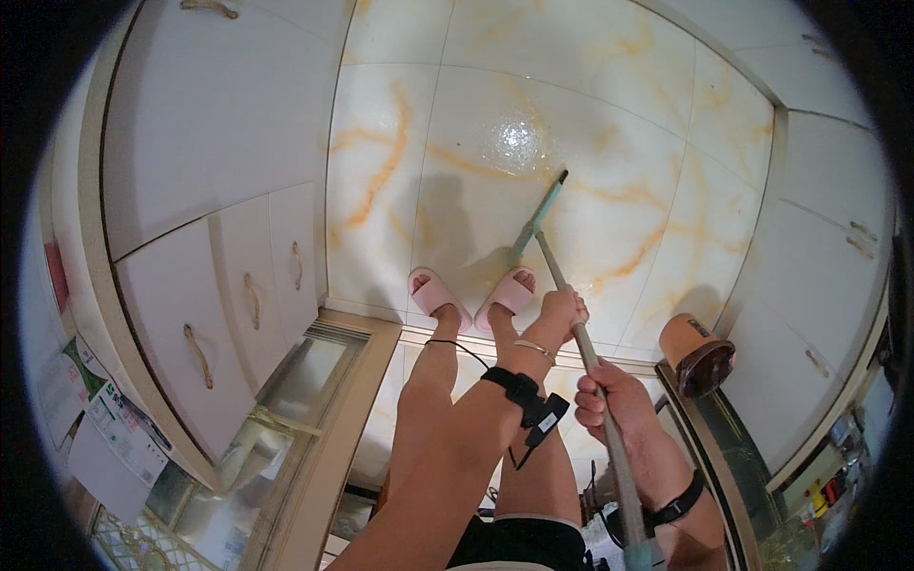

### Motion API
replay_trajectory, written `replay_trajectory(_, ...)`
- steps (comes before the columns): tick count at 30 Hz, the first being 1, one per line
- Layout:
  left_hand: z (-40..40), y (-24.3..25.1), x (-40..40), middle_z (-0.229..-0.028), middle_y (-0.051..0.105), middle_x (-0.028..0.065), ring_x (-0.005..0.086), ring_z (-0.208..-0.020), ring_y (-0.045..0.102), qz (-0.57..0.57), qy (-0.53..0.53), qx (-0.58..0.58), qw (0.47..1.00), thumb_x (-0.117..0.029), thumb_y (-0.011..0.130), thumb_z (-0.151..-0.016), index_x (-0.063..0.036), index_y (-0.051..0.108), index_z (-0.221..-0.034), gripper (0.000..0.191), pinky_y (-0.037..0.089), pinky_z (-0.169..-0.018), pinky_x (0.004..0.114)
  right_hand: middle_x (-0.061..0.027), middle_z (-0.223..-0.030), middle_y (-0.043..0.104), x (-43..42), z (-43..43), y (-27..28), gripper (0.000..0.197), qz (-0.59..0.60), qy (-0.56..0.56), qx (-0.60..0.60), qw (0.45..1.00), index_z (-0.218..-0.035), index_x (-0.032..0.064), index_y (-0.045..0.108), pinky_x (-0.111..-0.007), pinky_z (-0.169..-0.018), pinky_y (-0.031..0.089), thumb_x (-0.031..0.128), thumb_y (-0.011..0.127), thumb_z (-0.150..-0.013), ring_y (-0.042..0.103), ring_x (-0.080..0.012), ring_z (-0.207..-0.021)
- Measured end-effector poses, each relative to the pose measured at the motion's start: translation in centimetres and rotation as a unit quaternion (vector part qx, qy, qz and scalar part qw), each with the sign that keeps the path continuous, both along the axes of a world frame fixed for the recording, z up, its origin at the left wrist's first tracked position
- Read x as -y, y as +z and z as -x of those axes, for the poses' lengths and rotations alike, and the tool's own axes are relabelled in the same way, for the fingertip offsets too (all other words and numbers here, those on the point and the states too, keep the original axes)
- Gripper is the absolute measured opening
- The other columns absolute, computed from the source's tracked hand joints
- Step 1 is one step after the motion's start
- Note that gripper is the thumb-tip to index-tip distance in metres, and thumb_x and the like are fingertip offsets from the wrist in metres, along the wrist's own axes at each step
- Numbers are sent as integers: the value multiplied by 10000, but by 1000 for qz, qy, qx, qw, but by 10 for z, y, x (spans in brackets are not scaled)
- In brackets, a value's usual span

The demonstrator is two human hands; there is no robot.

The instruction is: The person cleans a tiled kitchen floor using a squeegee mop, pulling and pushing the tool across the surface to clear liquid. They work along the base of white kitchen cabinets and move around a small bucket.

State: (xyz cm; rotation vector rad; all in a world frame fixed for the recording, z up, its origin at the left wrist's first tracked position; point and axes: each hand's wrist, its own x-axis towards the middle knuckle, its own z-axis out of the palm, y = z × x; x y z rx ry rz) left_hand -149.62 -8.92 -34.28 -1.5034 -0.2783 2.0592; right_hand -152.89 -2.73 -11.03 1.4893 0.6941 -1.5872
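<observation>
A long grey pole runs from below my waist up to a narrow teal floor-squeegee head with a dark tip. The head rests on the marbled tile floor, its near end close to the pink slipper on my right foot. My left hand is wrapped around the lower part of the pole. Nearer my body, my right hand grips the same pole. A teal sleeve on the pole shows at the bottom edge. Shiny droplets or wet patches lie beyond the head.
White cabinets with rope-like handles stand on the left, and more cabinets line the right. An orange bin with a dark bag stands by the right door frame. A sliding-door track crosses the floor behind my feet.
</observation>
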Motion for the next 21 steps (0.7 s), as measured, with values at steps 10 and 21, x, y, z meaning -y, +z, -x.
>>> replay_trajectory(10,-8,-33,55,-574,445,42,172,-556,472,165,-93,-98,977,-102,475,-707,-94,443,-667,51,408,-512,304,-23,-620,453,14,5,-36,97,84,54,-3,995,-827,87,366,-202,-350,313,137,443,-859,384,-83,-429)
replay_trajectory(21,9,-10,-18,-601,477,40,160,-581,498,-29,69,-75,994,-130,483,-717,-113,456,-701,35,411,-495,277,-30,-627,438,-12,13,3,73,7,16,-20,1000,-882,82,364,-222,-343,327,91,423,-841,392,-95,-425)
